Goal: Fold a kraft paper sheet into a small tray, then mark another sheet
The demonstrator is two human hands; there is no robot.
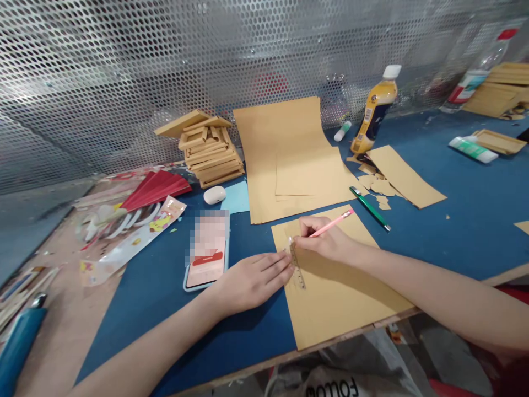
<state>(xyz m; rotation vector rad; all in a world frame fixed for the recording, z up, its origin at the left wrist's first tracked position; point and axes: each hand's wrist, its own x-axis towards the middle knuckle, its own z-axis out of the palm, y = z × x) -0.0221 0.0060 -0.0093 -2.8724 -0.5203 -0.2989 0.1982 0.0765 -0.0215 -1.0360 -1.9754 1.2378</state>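
Observation:
A sheet of tan kraft paper (343, 298) lies flat at the table's front edge. Across its left part rests a short clear ruler (300, 274). My left hand (254, 278) lies flat, fingers stretched out, with the fingertips pressing on the ruler. In my right hand (320, 237) is a pink pencil (333, 223), gripped near its point, eraser end up to the right. The pencil's tip is hidden behind my fingers, close to the ruler's far end. A green utility knife (370, 208) lies just right of the sheet.
A phone (206, 251) and white earbud case (214, 194) lie left of the paper. Behind are stacked folded card pieces (212, 151), larger kraft sheets (285, 132), a glue stick (343, 131) and a yellow bottle (375, 113). Paper scraps (378, 184) lie right. Perforated metal panel (248, 49) closes the back.

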